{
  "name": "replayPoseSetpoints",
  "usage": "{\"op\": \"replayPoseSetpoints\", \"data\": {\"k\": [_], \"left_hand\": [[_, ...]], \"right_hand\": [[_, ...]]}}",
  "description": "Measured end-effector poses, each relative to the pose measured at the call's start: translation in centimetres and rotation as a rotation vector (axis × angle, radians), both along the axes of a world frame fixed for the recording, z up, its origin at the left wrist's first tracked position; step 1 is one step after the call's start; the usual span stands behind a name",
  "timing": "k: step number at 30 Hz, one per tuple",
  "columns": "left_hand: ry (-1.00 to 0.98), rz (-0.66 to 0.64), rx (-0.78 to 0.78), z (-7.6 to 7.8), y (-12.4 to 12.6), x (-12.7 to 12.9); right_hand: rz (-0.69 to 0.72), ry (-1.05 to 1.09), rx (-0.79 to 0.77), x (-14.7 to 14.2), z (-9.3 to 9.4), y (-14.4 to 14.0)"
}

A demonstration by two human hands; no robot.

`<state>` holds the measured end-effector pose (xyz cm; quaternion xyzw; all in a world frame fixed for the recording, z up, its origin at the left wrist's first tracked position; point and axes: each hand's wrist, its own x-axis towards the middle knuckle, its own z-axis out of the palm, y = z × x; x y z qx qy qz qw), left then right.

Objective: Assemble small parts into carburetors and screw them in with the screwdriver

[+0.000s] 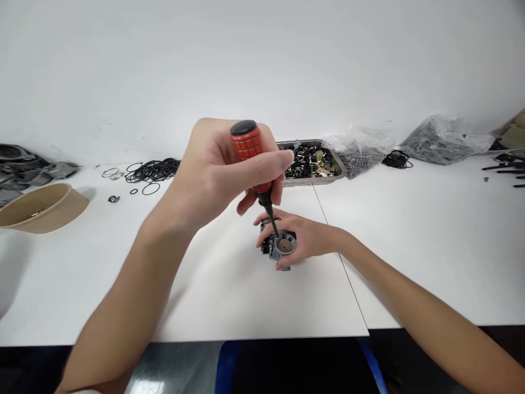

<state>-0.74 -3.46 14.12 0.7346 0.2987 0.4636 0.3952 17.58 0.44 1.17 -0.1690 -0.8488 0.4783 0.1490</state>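
My left hand (217, 169) grips a screwdriver (251, 153) with a red handle and black cap, held upright. Its dark shaft points down onto a small grey metal part (282, 246) with a round opening and a brown disc inside. My right hand (303, 238) wraps around that part from the right and holds it down on the white table (229, 295). The tip meets the part at the rim of the round opening.
A metal tray (339, 167) of small dark parts sits behind the hands. Two clear bags of black parts (361, 148) (443, 141) lie at the right. Black rubber rings (151, 171) are scattered at the left, beside a tan bowl (43, 208). The table's front edge is near.
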Motion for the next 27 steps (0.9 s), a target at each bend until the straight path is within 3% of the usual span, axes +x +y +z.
{"op": "replayPoseSetpoints", "data": {"k": [27], "left_hand": [[0.056, -0.006, -0.123, -1.5, 0.0, 1.9]], "right_hand": [[-0.001, 0.018, -0.002, 0.1, 0.2, -0.1]]}}
